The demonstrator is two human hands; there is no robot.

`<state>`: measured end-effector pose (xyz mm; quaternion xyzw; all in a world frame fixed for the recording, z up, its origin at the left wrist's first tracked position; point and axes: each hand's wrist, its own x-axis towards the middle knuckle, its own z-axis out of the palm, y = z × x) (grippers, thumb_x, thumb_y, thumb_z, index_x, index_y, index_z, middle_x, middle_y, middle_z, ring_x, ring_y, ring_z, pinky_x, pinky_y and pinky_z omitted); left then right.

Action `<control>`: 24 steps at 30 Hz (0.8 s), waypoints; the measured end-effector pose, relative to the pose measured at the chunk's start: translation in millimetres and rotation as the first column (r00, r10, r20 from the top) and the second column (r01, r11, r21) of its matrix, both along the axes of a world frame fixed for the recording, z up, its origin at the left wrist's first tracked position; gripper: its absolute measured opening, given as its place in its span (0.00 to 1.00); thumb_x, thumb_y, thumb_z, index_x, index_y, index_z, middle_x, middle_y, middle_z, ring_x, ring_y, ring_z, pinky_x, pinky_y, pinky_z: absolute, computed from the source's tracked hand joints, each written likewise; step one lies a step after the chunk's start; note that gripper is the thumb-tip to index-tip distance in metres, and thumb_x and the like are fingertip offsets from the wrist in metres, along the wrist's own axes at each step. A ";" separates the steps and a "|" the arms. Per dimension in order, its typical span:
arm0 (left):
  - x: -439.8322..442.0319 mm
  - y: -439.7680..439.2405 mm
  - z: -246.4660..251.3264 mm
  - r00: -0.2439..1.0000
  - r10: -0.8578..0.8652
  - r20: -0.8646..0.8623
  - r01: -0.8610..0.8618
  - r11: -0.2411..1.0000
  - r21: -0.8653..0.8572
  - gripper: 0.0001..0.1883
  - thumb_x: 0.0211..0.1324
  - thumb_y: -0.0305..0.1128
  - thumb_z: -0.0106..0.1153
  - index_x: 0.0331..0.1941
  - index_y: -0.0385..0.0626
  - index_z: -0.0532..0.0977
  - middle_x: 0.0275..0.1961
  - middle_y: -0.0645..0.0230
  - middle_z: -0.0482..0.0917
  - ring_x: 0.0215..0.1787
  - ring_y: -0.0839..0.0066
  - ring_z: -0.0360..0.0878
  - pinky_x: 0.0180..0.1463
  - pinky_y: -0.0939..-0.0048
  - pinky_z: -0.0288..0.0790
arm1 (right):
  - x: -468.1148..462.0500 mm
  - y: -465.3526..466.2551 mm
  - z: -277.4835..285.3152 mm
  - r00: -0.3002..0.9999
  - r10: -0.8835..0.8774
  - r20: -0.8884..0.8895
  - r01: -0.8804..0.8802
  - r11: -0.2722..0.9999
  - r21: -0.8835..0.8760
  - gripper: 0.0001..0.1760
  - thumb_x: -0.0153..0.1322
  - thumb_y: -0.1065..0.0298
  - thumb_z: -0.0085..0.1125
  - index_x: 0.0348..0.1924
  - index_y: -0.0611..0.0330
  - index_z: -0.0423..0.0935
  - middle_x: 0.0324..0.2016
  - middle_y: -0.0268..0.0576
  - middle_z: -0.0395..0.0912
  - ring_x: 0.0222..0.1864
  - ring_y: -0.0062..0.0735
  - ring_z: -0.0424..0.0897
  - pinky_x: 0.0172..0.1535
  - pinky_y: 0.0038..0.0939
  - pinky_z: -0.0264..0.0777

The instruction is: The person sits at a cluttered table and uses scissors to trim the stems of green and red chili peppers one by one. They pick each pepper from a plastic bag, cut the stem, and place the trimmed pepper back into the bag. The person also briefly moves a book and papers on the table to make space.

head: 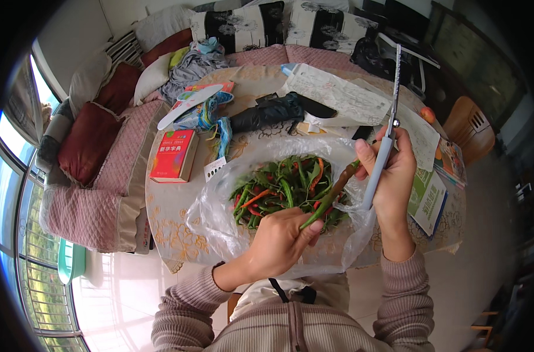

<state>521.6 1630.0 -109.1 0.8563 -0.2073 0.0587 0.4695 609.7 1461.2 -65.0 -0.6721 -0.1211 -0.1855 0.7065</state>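
My left hand (282, 240) grips the lower end of a long chili pepper (334, 192), green with a brown upper part. The fingertips of my right hand (394, 169) pinch its upper, stem end. Also in my right hand is a pair of scissors (396, 101), seen nearly edge-on, with a grey handle and the serrated blade pointing away from me. Below the hands lies an opened clear plastic bag (210, 211). It holds a heap of green and red chili peppers (289, 189) with leaves among them.
A thick red dictionary (174, 156) lies left of the bag on the cloth-covered table (165, 220). Behind are embroidery threads (223, 132), a white insole (190, 108) and a folded black umbrella (267, 115). Papers (337, 90), booklets (425, 202) and an apple (427, 115) lie right.
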 end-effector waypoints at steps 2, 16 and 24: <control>-3.9 4.6 -8.8 0.993 -0.117 0.025 0.120 0.981 -0.150 0.14 0.63 0.41 0.49 0.31 0.42 0.75 0.24 0.61 0.75 0.28 0.60 0.74 0.32 0.64 0.68 | 4.9 -1.1 0.4 0.999 -0.045 0.012 0.045 0.999 0.014 0.16 0.64 0.74 0.64 0.38 0.60 0.65 0.22 0.31 0.70 0.15 0.14 0.70 0.17 0.16 0.65; 4.6 8.9 -6.2 0.940 0.326 -0.099 -0.338 0.930 -0.147 0.23 0.62 0.49 0.49 0.27 0.38 0.72 0.17 0.62 0.73 0.17 0.66 0.70 0.24 0.68 0.65 | -4.9 6.4 -5.1 0.999 0.036 -0.018 -0.037 0.997 -0.063 0.15 0.64 0.77 0.62 0.39 0.61 0.66 0.21 0.30 0.70 0.16 0.13 0.69 0.19 0.17 0.64; -4.1 3.4 -5.0 0.976 0.090 -0.199 -0.124 0.978 -0.165 0.20 0.68 0.42 0.42 0.25 0.39 0.69 0.16 0.60 0.68 0.17 0.61 0.66 0.24 0.67 0.62 | -4.2 8.5 -10.3 0.996 0.043 -0.083 -0.048 0.997 -0.055 0.15 0.64 0.75 0.63 0.40 0.61 0.66 0.20 0.30 0.70 0.15 0.14 0.69 0.18 0.18 0.65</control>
